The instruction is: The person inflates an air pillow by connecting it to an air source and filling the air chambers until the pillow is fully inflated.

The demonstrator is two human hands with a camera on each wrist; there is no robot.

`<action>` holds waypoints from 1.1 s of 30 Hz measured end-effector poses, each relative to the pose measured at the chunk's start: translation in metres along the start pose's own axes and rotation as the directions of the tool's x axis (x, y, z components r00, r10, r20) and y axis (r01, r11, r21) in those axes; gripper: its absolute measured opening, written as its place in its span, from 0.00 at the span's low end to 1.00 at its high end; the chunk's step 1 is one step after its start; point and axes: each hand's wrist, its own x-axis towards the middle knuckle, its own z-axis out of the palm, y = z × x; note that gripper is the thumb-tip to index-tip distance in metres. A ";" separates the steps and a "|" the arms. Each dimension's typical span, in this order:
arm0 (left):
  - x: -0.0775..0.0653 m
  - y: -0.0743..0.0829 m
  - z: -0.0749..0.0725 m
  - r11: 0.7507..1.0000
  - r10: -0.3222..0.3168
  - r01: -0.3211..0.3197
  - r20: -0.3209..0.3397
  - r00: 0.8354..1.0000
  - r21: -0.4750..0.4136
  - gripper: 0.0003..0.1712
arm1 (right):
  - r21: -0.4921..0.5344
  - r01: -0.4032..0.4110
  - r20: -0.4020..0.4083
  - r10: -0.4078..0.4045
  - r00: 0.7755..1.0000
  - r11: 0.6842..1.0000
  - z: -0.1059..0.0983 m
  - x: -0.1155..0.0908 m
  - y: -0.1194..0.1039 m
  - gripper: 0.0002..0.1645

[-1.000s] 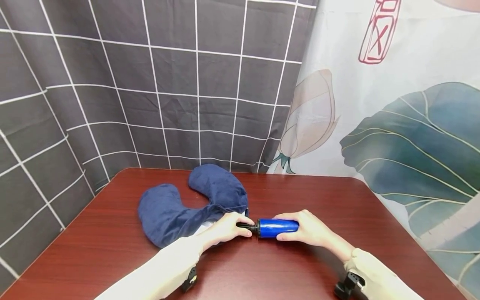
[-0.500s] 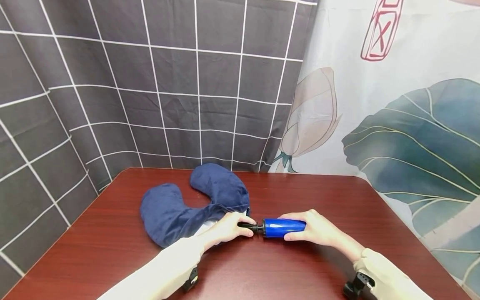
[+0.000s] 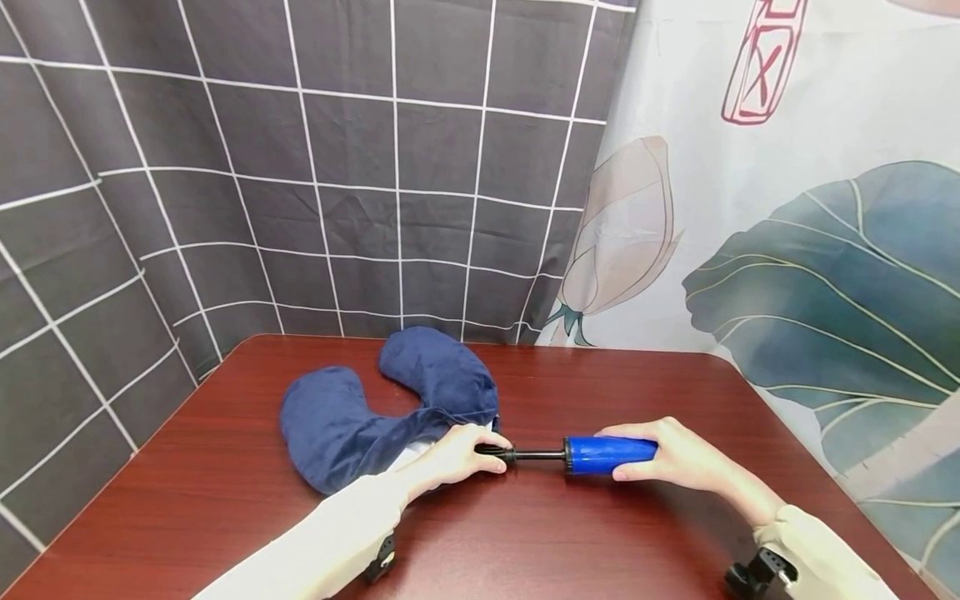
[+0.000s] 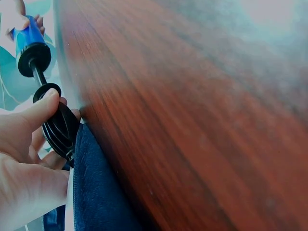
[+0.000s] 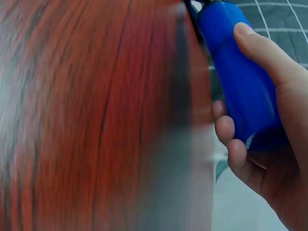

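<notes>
Pump (image 3: 609, 454), blue barrel with black rod drawn out, lying lengthwise on the counter (image 3: 525, 533) between both hands.

Right hand (image 3: 678, 457) grips the blue barrel, fingers (image 5: 230, 129) curled under it and thumb laid along its top. Black rod (image 3: 538, 455) spans the gap from the barrel's left end to a ribbed black nozzle end (image 4: 60, 129). Left hand (image 3: 453, 454) pinches that nozzle end between thumb and curled fingers, holding it against the edge of the navy neck pillow (image 3: 375, 404). Pillow is U-shaped, limp, lying flat on the counter just left of the pump, with a strip of white showing at its near edge. Grey grid curtain (image 3: 300, 167) hangs behind the counter; a leaf-print curtain (image 3: 810, 275) hangs to the right.
</notes>
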 end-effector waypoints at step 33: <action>0.000 -0.003 0.001 0.999 -0.001 0.001 -0.013 1.000 -0.032 0.15 | 0.110 -0.070 0.066 0.063 0.996 0.991 0.018 0.027 -0.021 0.26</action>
